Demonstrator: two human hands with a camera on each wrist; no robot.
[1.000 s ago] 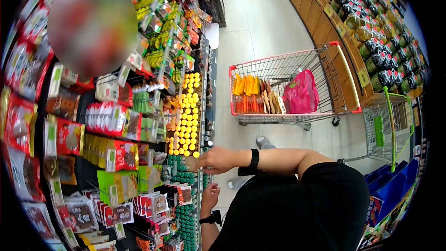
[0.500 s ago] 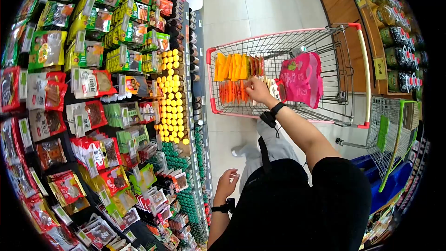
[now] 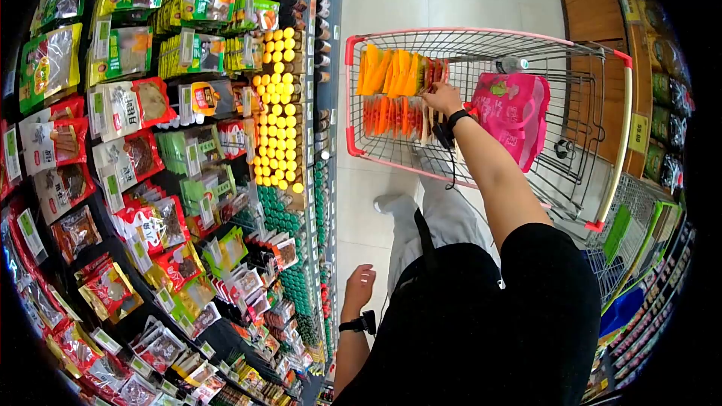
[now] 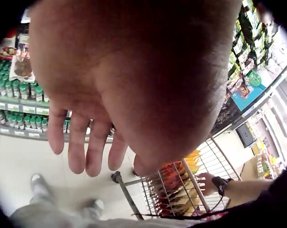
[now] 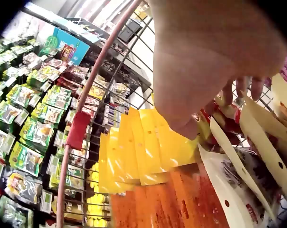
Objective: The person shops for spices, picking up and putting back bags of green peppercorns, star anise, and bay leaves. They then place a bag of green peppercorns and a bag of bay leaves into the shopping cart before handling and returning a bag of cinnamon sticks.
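My right hand (image 3: pixel 444 98) reaches down into a shopping cart (image 3: pixel 481 34), among upright seasoning packets. In the right wrist view its thumb lies at the edge of the yellow packets (image 5: pixel 143 142), and its fingers (image 5: pixel 240 86) hang over red packets (image 5: pixel 224 118); whether it pinches one I cannot tell. Pale packets with hang holes (image 5: pixel 229 175) stand beside it, and orange packets (image 5: pixel 157 204) form a second row. My left hand (image 3: pixel 361 286) hangs by the shelf, palm and loose fingers showing in the left wrist view, nothing in it.
A pink bag (image 3: pixel 511 120) and a clear bottle (image 3: pixel 513 65) lie in the cart. Shelves on the left carry hanging food packs (image 3: pixel 139 101), yellow-capped bottles (image 3: pixel 277 120) and green-capped bottles (image 3: pixel 282 214). A second cart with green trim (image 3: pixel 620 229) stands at the right.
My right hand has left the shelf edge by the yellow caps and gone into the cart, shifting from the orange packets to the red ones. The left hand still hangs by the shelf.
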